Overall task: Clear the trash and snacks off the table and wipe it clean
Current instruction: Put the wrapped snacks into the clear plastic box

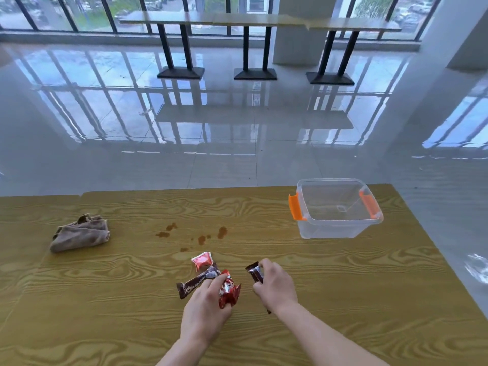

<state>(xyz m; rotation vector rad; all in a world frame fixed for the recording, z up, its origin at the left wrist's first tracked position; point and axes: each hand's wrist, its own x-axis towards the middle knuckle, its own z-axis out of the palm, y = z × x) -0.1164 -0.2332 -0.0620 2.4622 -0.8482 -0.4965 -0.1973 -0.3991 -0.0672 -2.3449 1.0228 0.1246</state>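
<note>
On the wooden table [343,286] my left hand [206,307] grips a crinkled red snack wrapper [229,289] near the middle front. My right hand [276,285] is closed around a dark brown snack bar [254,272], whose end sticks out past my fingers. Another dark brown bar [196,282] lies flat just left of my left hand. A small red-and-white packet [202,261] rests behind it. Brown spill stains [202,237] dot the tabletop beyond the snacks. A folded brown cloth [80,233] lies at the left.
A clear plastic box [339,225] with orange latches stands open at the back right of the table. The table's far edge runs across the middle of the view, its right edge slanting down. Beyond are glossy floor tiles and long tables by the windows.
</note>
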